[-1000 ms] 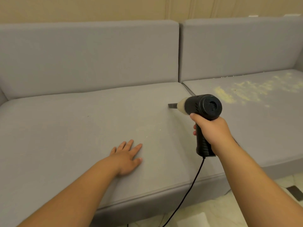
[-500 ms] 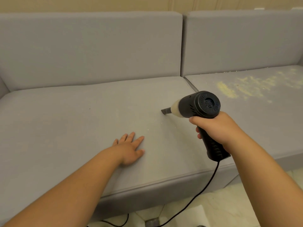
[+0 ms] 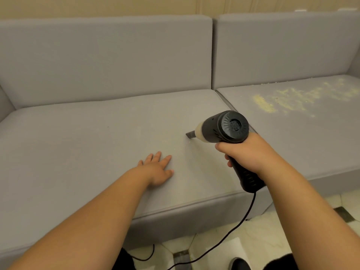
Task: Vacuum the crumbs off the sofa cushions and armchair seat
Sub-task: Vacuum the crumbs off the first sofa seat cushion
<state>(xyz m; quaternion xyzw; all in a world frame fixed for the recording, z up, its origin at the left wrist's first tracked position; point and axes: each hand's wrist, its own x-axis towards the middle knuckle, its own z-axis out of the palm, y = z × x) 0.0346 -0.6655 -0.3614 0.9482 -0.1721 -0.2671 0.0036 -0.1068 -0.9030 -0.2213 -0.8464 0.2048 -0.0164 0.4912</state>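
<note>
My right hand [image 3: 247,152] grips the handle of a black handheld vacuum [image 3: 226,127]. Its narrow nozzle [image 3: 190,135] points down and left, touching the left seat cushion [image 3: 78,145] of the grey sofa near a few pale specks. My left hand [image 3: 157,168] rests flat on that same cushion, fingers straight, a little to the left of and nearer than the nozzle. A wide smear of yellowish crumbs [image 3: 288,98] covers the right seat cushion [image 3: 311,137], with more crumbs along its back seam.
The vacuum's black cord [image 3: 241,221] hangs from the handle down to the tiled floor [image 3: 272,227] in front of the sofa. Grey back cushions [image 3: 109,55] stand behind the seats. A shoe tip [image 3: 239,264] shows at the bottom edge.
My right hand has drawn the vacuum towards me and tilted it, so the nozzle has slid nearer along the left cushion. My left hand has stayed pressed flat in place.
</note>
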